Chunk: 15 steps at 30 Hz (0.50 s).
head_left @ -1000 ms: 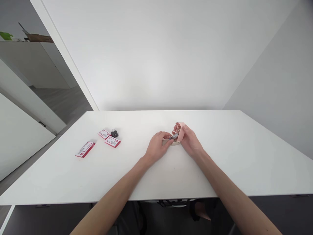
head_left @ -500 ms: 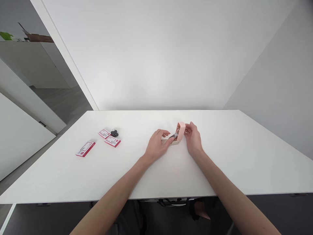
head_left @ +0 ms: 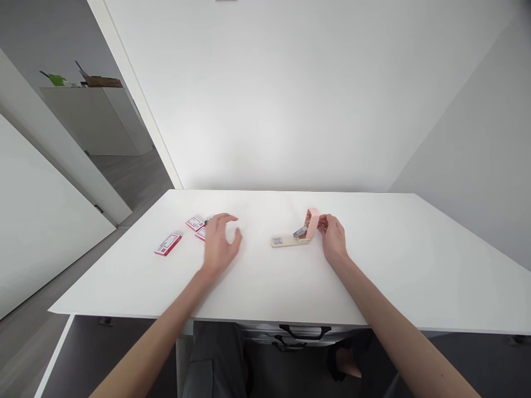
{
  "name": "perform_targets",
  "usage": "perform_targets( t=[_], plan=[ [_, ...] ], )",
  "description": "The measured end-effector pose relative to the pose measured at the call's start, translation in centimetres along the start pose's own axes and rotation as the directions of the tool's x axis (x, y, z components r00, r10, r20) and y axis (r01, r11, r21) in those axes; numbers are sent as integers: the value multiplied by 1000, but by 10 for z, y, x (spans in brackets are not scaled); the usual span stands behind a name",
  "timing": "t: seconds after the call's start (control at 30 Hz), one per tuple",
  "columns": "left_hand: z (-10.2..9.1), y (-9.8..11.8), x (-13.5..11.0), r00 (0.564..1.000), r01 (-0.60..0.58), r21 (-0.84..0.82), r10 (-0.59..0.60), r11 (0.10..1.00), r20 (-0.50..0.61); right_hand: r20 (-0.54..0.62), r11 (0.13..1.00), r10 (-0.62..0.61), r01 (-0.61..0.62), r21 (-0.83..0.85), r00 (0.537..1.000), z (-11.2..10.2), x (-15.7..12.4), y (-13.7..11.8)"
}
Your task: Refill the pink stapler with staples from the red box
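A pink and beige stapler (head_left: 295, 236) lies swung wide on the white table (head_left: 265, 287), its pink top standing upright and its beige base flat. My right hand (head_left: 332, 237) pinches the pink top from the right side. My left hand (head_left: 220, 240) hovers with fingers spread and empty over the red and white staple boxes (head_left: 198, 228), covering part of them. One more staple box (head_left: 168, 244) lies further left.
A wall stands behind the table's far edge. To the left is an open doorway with a white cabinet (head_left: 95, 119) beyond it. A black handle (head_left: 305, 331) shows under the table's near edge.
My left hand has left the stapler and moved left to the staple boxes. My right hand stays on the pink top. The camera has shifted a little.
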<state>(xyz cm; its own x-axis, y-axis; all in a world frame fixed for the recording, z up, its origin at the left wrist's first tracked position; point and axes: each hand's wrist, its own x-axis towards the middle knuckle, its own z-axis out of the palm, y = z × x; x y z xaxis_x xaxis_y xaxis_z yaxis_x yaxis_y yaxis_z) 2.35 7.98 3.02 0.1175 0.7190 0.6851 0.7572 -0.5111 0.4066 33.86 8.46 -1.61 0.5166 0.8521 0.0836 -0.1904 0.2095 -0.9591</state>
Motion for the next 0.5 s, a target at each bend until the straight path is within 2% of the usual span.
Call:
perform_targets(
  t=[0.07,0.13,0.23,0.3,0.4,0.5],
  plan=[
    [-34,-25,-7,995,86,152,-79,985,-54,-18,1000,8,-8,6,1000,-1,-3,0],
    [-65,-48,-15,973,222,295,-193,929,-124,-32,1000,24,-24,7,999,-5,-9,-1],
    [-97,-76,-27,926,375,446,-348,813,-145,-38,998,54,-54,-12,998,-18,-25,-5],
    [-111,-88,-32,876,463,483,-467,743,-120,-30,997,73,-74,-36,997,-33,-38,-9],
    [-126,-96,-34,811,528,466,-585,710,-28,12,985,120,-118,-129,993,-56,-57,-19],
    [-135,-95,-35,809,527,446,-588,723,-2,83,951,144,-115,-288,986,-75,-73,-29]
  ],
)
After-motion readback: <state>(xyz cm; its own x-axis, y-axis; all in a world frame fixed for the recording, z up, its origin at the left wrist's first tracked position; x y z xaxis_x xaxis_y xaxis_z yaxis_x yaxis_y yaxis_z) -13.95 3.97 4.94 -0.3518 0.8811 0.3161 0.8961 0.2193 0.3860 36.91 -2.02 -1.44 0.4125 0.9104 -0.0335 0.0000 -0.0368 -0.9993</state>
